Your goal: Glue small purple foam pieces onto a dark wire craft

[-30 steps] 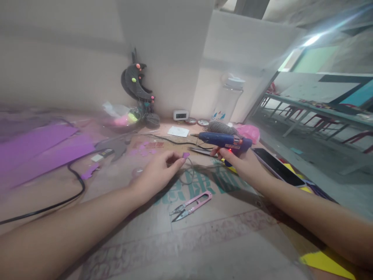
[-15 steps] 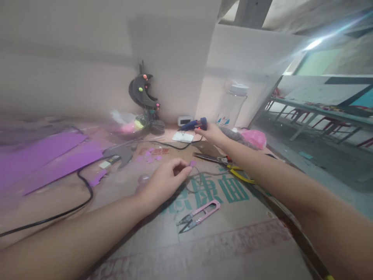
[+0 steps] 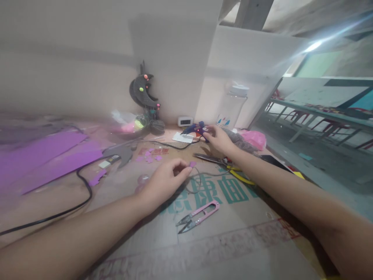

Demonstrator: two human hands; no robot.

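Observation:
My left hand (image 3: 166,181) rests on the cardboard sheet (image 3: 221,241), its thumb and forefinger pinched on a small purple piece (image 3: 192,163); a thin wire loop (image 3: 196,186) trails from it. My right hand (image 3: 219,140) is stretched out to the back of the desk. Its fingers are spread, with the tips at the handle of the blue glue gun (image 3: 194,128). The gun stands on the desk with its nozzle over a white card (image 3: 182,137) and its red light on.
Pink thread snips (image 3: 199,216) lie in front of my left hand. Yellow-handled pliers (image 3: 237,174) lie to the right, purple foam sheets (image 3: 43,153) and a black cable (image 3: 80,182) to the left. At the back stand a black moon ornament (image 3: 142,91), a small clock (image 3: 185,121) and a clear bottle (image 3: 233,107).
My right hand carried the glue gun from near the pliers to the back of the desk, set it down and loosened its grip. My left hand kept its pinch and stayed put.

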